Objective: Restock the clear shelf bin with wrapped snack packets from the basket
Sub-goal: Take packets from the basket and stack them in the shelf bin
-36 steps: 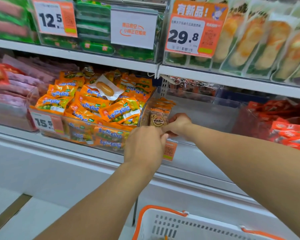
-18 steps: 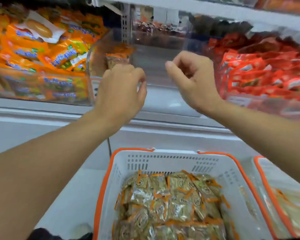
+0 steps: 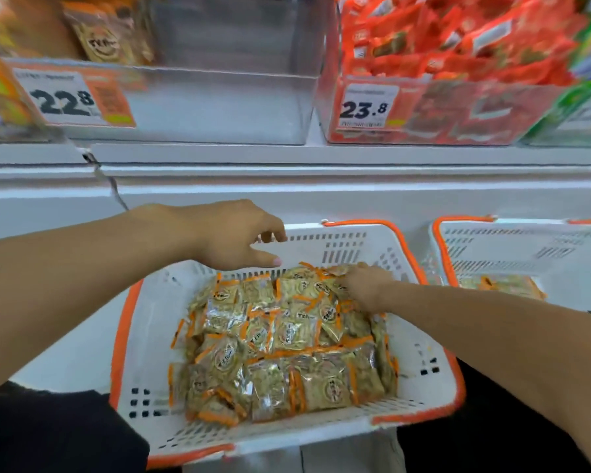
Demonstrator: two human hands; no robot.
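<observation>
Basket [image 3: 123, 336], nearest, heaped with packets [image 3: 280, 339]. Right hand [image 3: 364, 285] digs into the far heap, grip not discernible; left hand [image 3: 232, 233] hovers above, fingers loose, empty. Beyond, the bin [image 3: 219, 104] holds few. Step: picking; next, a lift to the bin.

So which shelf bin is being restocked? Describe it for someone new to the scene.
On the shelf above the basket, find the clear bin tagged 22.8. Unlike the full red-packet bin beside it, it holds only a few packets at its left.

White shelf ledge [image 3: 321, 155] with neighbouring bins of red packets [image 3: 458, 46]
</observation>
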